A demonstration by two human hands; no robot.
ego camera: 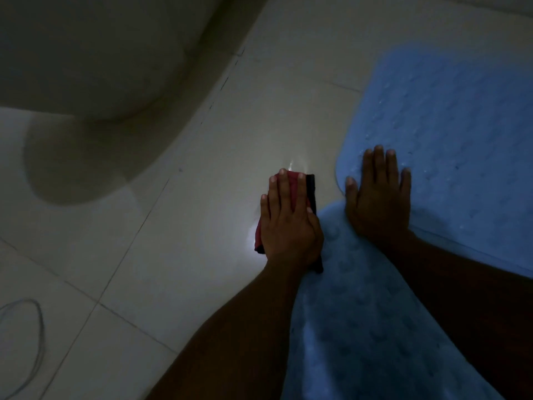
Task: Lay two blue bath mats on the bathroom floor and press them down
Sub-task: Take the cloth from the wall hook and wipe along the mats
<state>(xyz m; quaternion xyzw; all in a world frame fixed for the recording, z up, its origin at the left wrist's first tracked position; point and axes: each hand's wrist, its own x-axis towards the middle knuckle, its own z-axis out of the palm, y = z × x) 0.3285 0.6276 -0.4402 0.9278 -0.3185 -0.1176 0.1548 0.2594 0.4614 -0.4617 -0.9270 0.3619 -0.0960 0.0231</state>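
Observation:
One blue bath mat [455, 134] lies flat on the pale tiled floor at the right. My right hand [377, 197] presses flat on its near left corner, fingers straight and spread. A second blue bath mat [360, 327] lies nearer me, between my forearms, its far end reaching up to the first mat. My left hand [288, 217] rests flat, fingers straight, on a red and black object [294, 183] on the floor just left of the mats; light shines from under it.
A toilet bowl [95, 56] and its base fill the upper left. The tiled floor [178, 215] stretches across the middle and left. A thin wire loop [37, 327] lies at the lower left edge. The room is dim.

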